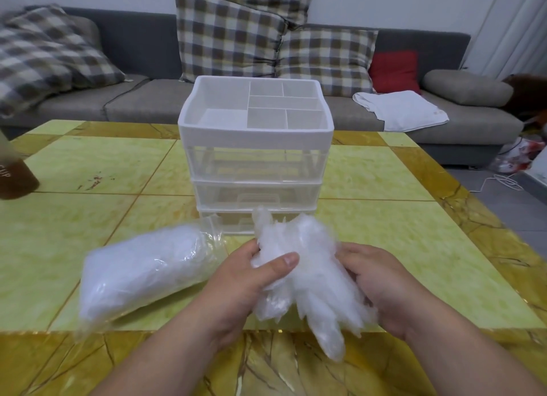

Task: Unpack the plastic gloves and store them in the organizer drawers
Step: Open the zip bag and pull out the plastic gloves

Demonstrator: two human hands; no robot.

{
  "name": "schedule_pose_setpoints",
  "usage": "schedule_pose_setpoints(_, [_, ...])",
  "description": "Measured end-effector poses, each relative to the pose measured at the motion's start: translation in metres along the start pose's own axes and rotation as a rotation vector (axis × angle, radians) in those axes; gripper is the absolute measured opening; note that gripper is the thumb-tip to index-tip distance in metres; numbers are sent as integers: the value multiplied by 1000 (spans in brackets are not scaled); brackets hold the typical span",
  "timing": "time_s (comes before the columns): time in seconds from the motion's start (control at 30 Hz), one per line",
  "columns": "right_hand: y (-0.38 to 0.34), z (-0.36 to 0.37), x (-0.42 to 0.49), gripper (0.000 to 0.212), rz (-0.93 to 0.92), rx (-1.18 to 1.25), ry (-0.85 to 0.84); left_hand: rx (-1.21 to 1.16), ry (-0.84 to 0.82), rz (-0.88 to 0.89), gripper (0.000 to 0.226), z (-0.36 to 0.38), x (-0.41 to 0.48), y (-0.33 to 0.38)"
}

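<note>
While the left hand, thumb on top, and the right hand, curled round the side, clamp a wad of plastic gloves above the near edge of the table, a clear bag packed with more gloves lies just left. Behind, the organizer has its drawers pushed in; the wad hides part of the lowest. A brown cup stands far left.

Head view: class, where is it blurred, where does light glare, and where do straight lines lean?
Head view: the bag of gloves and brown cup at the left are smeared by blur, the loose gloves slightly soft, the organizer sharper; head view: light is even, with faint sheen on the glossy table and no hard shadows; the curtain leans from wide-lens distortion.
</note>
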State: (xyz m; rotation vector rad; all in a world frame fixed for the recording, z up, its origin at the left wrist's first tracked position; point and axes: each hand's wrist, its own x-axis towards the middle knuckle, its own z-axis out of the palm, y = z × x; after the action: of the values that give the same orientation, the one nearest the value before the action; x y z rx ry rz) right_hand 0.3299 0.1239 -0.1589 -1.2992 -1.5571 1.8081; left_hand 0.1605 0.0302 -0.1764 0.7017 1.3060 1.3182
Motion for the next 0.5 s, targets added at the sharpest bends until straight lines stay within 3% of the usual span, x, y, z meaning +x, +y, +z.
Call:
schedule_pose_setpoints(0.1, [4,2,2,41,49,28,-54,31,71,3,51,1,1,-5])
schedule_pose_setpoints(0.2, [10,2,2,84,-61,-24,-72,34,155,21,36,1,3,-6])
schedule_pose_setpoints(0.37, [8,4,-4,93,-214,-343,-64,71,216,34,20,1,6,-10])
schedule_pose_setpoints(0.43, [9,6,-3,74,-214,-400,-61,83,225,42,17,2,7,-12])
schedule_pose_setpoints(0.5, [11,7,1,35,-213,-409,11,110,216,50,16,4,7,-14])
